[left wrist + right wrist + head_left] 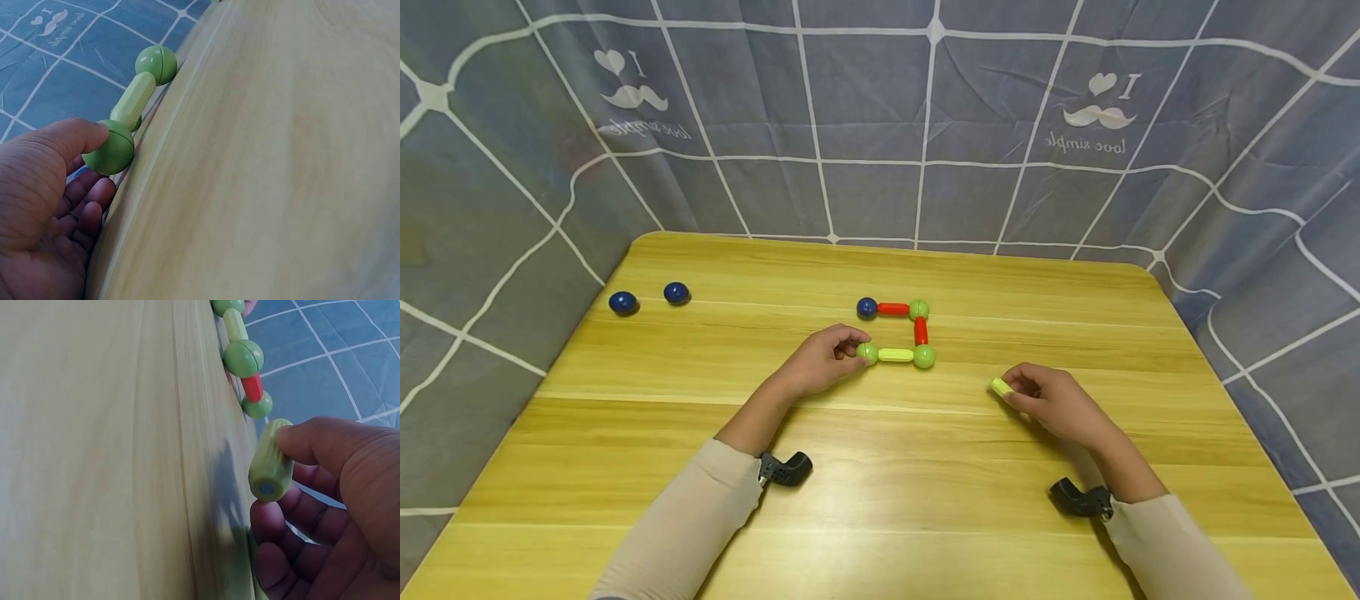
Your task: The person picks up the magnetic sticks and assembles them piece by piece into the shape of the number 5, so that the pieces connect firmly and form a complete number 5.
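Note:
My left hand (pixel 826 362) pinches the near-left green ball (pixel 868 353) of a joined shape on the table. From that ball a yellow-green rod (pixel 896 355) runs to another green ball (pixel 924 357). A red rod (pixel 921 331) leads back to a third green ball (pixel 919 310), and a second red rod (pixel 892 309) ends at a blue ball (pixel 867 308). To the right of the shape, my right hand (pixel 1060 405) holds a loose yellow-green rod (pixel 272 461) between thumb and fingers, apart from the shape; its end shows a grey disc.
Two dark blue balls, one (pixel 623 302) nearer the left edge and one (pixel 677 293) beside it, lie at the table's far left. A grey-blue curtain with white lines (pixel 880 108) hangs behind the wooden table (pixel 880 500) and at its sides.

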`<state>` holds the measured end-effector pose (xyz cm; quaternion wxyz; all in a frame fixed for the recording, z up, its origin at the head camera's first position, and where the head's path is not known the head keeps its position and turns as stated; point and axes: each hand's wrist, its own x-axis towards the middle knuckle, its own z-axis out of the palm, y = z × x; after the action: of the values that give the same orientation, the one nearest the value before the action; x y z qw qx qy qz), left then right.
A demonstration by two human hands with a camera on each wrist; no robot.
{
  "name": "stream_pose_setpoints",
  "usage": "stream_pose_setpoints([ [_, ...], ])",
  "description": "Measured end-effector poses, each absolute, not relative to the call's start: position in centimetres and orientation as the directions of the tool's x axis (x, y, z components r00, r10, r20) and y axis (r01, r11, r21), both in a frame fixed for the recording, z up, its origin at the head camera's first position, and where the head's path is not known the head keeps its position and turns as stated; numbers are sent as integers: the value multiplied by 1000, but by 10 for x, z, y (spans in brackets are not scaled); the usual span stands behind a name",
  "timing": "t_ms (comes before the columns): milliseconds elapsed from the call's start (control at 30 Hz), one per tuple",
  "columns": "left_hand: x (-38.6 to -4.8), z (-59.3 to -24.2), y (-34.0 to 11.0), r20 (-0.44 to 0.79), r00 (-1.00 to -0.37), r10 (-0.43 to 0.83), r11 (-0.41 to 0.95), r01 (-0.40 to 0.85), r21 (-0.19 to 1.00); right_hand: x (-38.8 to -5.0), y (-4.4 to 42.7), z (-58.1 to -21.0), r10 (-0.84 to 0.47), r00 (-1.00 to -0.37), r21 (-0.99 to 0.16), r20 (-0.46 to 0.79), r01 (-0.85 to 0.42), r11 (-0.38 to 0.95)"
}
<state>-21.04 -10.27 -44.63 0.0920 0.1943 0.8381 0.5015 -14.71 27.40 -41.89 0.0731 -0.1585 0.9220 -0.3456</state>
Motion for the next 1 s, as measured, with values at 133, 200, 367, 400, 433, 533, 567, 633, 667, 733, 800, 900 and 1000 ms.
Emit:
stream_pose_setpoints([
  [133, -210, -448, -103, 50, -907, 417, 418, 241, 876, -147, 268, -421, -331, -943, -693, -20, -226, 685],
  [200, -210, -449, -103, 55, -907, 417, 416, 244, 876, -148, 265, -422, -328, -944, -711, -30, -211, 671],
  [367, -210, -449, -103, 56, -907, 417, 416, 245, 875, -149, 254, -423, -320, -945, -753, -64, -165, 637],
  [400, -210, -449, -103, 57, -907, 417, 416, 247, 875, -149, 252, -423, -320, -945, -759, -66, -160, 631],
  [433, -210, -449, -103, 57, -907, 418, 417, 247, 875, -149, 249, -423, -320, -945, -764, -65, -159, 625],
  [533, -210, -448, -103, 61, -905, 422, 416, 253, 873, -151, 243, -423, -327, -943, -774, -64, -160, 613],
  [567, -210, -448, -103, 62, -904, 422, 416, 254, 873, -152, 241, -422, -331, -941, -777, -67, -158, 609],
  [633, -210, -448, -103, 60, -904, 422, 417, 253, 873, -153, 236, -422, -337, -939, -786, -75, -152, 599],
  [667, -210, -448, -103, 61, -904, 423, 418, 254, 872, -154, 234, -421, -341, -937, -791, -81, -148, 593],
  [733, -210, -449, -103, 61, -904, 423, 418, 254, 872, -155, 229, -421, -348, -934, -797, -85, -146, 586],
  [800, -210, -449, -103, 61, -904, 423, 417, 255, 872, -157, 225, -421, -353, -932, -801, -83, -148, 581],
  [900, -210, -449, -103, 62, -904, 422, 417, 255, 873, -159, 218, -421, -357, -931, -807, -80, -150, 571],
  [1000, -210, -449, -104, 61, -905, 420, 421, 254, 871, -161, 211, -422, -358, -930, -820, -82, -141, 555],
])
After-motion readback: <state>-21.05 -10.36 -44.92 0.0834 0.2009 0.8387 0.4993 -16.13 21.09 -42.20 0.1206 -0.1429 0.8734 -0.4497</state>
